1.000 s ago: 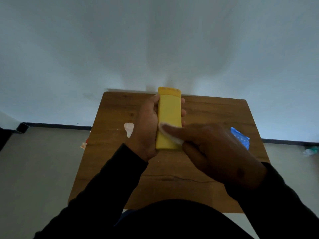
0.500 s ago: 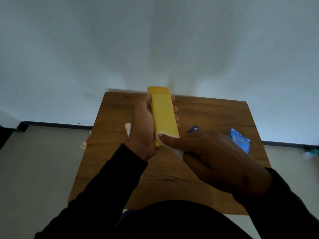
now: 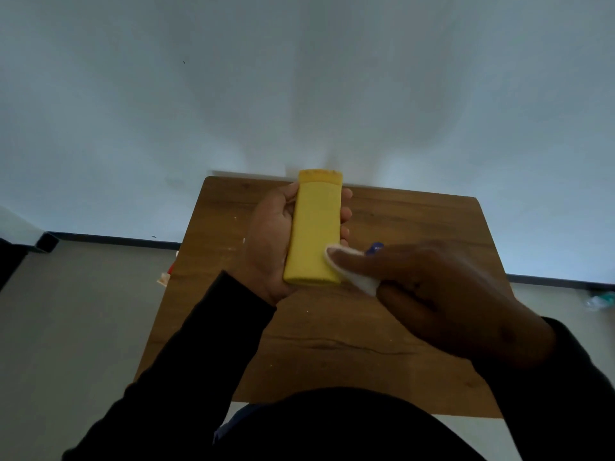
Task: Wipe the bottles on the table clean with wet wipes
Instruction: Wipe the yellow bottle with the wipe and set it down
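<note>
The wooden table (image 3: 332,344) is the landmark: a small brown top with rounded far corners, its far edge set against a pale wall (image 3: 299,78). Its left and right edges stand free, with grey floor (image 3: 73,327) open on both sides, and a dark skirting strip (image 3: 116,240) runs along the foot of the wall to either side of it. The near edge meets the person's dark-clothed body.

Above the far middle of the table, the left hand (image 3: 271,241) grips a flat yellow bottle (image 3: 314,231), the thumb on its left side and 3 fingertips showing past its right side. The bottle lies lengthwise away from the person, its cap end over the table's far edge, lifted off the top.

The right hand (image 3: 439,294) is over the table's right half, its fingers curled round a white wet wipe (image 3: 352,267), the forefinger pressing the wipe onto the bottle's near right corner.

Just behind that hand, a small blue object (image 3: 375,247) peeks out on the table; what it is cannot be told. Pale specks dot the tabletop's left part, and a dark crack line crosses its near part. A small red and pale scrap (image 3: 166,274) lies on the floor by the table's left edge, and a blurred litter item (image 3: 600,299) lies on the floor well to its right.
</note>
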Available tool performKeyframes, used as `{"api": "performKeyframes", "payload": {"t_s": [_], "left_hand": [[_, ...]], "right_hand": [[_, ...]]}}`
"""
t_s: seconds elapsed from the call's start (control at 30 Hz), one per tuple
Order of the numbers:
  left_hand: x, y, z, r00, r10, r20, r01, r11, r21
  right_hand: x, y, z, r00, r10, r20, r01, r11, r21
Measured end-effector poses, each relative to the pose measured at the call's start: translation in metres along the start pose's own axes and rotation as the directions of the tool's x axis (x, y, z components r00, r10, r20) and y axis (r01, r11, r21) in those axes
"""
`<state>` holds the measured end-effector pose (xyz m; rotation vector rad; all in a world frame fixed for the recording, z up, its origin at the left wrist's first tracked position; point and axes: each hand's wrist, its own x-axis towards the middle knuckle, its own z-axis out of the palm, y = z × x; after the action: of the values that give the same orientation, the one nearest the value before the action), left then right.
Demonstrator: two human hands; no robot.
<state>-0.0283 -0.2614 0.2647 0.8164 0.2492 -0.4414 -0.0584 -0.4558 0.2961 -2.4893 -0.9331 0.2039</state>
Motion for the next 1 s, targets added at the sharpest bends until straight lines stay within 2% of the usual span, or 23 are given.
{"api": "performKeyframes", "payload": {"t_s": [0.07,0.17,0.3,0.4,0.53,0.7,0.83,0.93,1.0], "left_hand": [[0.000,0.001,0.000,1.000,-0.022,0.015,0.022,1.000,0.000],[0.004,0.000,-0.001,1.000,0.024,0.003,-0.023,0.999,-0.026],[0.002,-0.003,-0.001,1.000,-0.023,0.012,0.023,1.000,-0.021],[0.005,-0.004,-0.001,1.000,0.018,-0.008,-0.019,1.000,-0.023],[0.004,-0.004,0.001,0.998,0.042,-0.040,-0.043,0.999,-0.014],[0.006,-0.007,0.002,0.996,0.077,-0.045,-0.078,0.997,-0.010],[0.004,-0.012,0.004,0.996,0.057,-0.067,-0.058,0.998,-0.009],[0.006,-0.014,0.005,0.995,0.070,-0.077,-0.073,0.997,-0.026],[0.004,-0.015,0.006,0.992,0.078,-0.096,-0.080,0.997,-0.019]], "right_hand": [[-0.002,-0.007,0.002,1.000,-0.020,0.013,0.020,1.000,-0.004],[0.003,-0.001,0.003,0.997,0.044,-0.057,-0.044,0.999,-0.002],[-0.001,-0.008,0.001,0.999,-0.042,0.005,0.042,0.999,-0.006],[0.003,-0.004,0.004,0.998,0.044,-0.036,-0.044,0.999,-0.012],[0.001,-0.007,0.002,1.000,-0.025,0.002,0.025,1.000,-0.019],[0.010,-0.002,0.004,0.999,0.043,-0.007,-0.044,0.999,-0.020],[0.003,-0.011,0.005,0.997,-0.049,0.064,0.050,0.999,-0.020],[0.010,-0.009,0.008,0.999,0.037,0.003,-0.037,0.999,-0.013],[0.008,-0.007,0.004,0.999,0.023,0.048,-0.022,1.000,-0.021]]}}
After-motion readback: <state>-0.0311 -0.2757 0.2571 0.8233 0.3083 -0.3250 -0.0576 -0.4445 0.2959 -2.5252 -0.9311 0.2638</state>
